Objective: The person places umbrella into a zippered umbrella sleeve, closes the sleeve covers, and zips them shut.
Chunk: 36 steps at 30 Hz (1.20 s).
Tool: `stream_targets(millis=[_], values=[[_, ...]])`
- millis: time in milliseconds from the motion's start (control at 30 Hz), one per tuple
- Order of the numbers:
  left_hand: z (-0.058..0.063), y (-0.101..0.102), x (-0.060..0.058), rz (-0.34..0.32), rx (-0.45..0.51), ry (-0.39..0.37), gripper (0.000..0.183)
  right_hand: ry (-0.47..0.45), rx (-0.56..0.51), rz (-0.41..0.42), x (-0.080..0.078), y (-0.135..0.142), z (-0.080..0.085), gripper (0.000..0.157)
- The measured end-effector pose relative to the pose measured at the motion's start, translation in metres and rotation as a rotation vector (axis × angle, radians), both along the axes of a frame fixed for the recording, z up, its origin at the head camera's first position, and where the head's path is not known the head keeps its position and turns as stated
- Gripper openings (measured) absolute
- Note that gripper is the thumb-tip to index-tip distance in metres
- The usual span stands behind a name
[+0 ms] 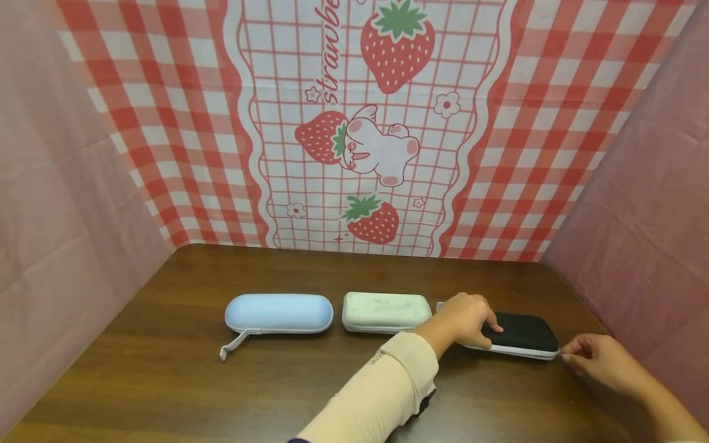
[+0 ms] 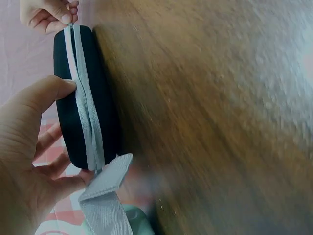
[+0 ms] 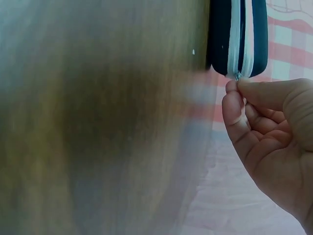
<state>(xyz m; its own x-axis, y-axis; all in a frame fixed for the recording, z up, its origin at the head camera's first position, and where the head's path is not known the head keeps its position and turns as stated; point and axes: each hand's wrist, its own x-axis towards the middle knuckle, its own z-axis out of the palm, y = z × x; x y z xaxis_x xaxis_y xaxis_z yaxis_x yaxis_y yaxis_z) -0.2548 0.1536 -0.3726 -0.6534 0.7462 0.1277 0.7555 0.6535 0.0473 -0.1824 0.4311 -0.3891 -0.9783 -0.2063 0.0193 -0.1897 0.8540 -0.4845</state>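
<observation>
A black zip case (image 1: 526, 332) with white zipper edging lies flat at the right of the table. My left hand (image 1: 468, 320) holds it at its left part, thumb on the zipper side and other fingers round the end and far side in the left wrist view. At the case's right end, my right hand (image 1: 604, 363) pinches the small zipper pull (image 3: 238, 77) between thumb and index finger. A dark gap runs between the white zipper bands (image 3: 234, 39). From the other end hangs a grey fabric strap (image 2: 105, 196).
Left of the black case lie a pale green zip case (image 1: 386, 309) and a light blue rounded case (image 1: 279, 312) with a strap. Behind the wooden table (image 1: 249, 394) hangs a strawberry-print checked cloth (image 1: 360, 203); pink cloth (image 1: 653, 215) walls the sides.
</observation>
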Motion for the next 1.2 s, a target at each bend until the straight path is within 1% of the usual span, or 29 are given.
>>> stream_targets(millis=[67, 200, 300, 400, 467, 700, 767, 833, 900, 1000, 1067, 1133, 1200], values=[[0.0, 0.001, 0.001, 0.036, -0.007, -0.005, 0.031, 0.013, 0.003, -0.013, 0.0, -0.003, 0.0, 0.007], [-0.002, 0.005, 0.003, 0.124, 0.001, -0.042, 0.032, 0.046, 0.003, -0.031, -0.001, -0.011, -0.001, 0.006], [-0.004, 0.007, 0.005, 0.176, 0.009, -0.052, 0.032, 0.081, -0.013, -0.012, -0.001, -0.016, -0.003, 0.005], [-0.004, 0.01, 0.007, 0.197, 0.004, -0.036, 0.031, 0.11, -0.042, 0.013, -0.001, -0.022, -0.004, 0.004], [-0.004, 0.011, 0.009, 0.211, -0.003, -0.028, 0.031, 0.112, -0.056, 0.027, -0.002, -0.026, -0.004, 0.004], [-0.001, 0.015, 0.013, 0.244, -0.023, -0.014, 0.03, 0.033, -0.079, 0.04, -0.004, -0.038, 0.0, 0.006], [-0.001, 0.016, 0.016, 0.26, -0.03, -0.01, 0.029, 0.024, -0.078, 0.028, -0.005, -0.041, 0.002, 0.006], [-0.001, 0.019, 0.018, 0.276, -0.034, -0.001, 0.027, 0.024, -0.082, 0.034, -0.006, -0.044, 0.002, 0.005], [-0.001, 0.022, 0.021, 0.293, -0.042, 0.011, 0.024, 0.019, -0.104, 0.06, -0.007, -0.047, 0.001, 0.006], [0.0, 0.027, 0.025, 0.32, -0.064, 0.032, 0.022, 0.022, -0.149, 0.124, -0.01, -0.053, -0.001, 0.007], [0.0, 0.029, 0.028, 0.332, -0.081, 0.05, 0.023, 0.015, -0.171, 0.14, -0.012, -0.056, -0.001, 0.007], [0.001, 0.029, 0.029, 0.344, -0.102, 0.051, 0.026, 0.028, -0.164, 0.132, -0.015, -0.058, -0.001, 0.005], [0.002, 0.027, 0.03, 0.341, -0.111, 0.041, 0.029, 0.043, -0.142, 0.112, -0.016, -0.058, -0.001, 0.004]])
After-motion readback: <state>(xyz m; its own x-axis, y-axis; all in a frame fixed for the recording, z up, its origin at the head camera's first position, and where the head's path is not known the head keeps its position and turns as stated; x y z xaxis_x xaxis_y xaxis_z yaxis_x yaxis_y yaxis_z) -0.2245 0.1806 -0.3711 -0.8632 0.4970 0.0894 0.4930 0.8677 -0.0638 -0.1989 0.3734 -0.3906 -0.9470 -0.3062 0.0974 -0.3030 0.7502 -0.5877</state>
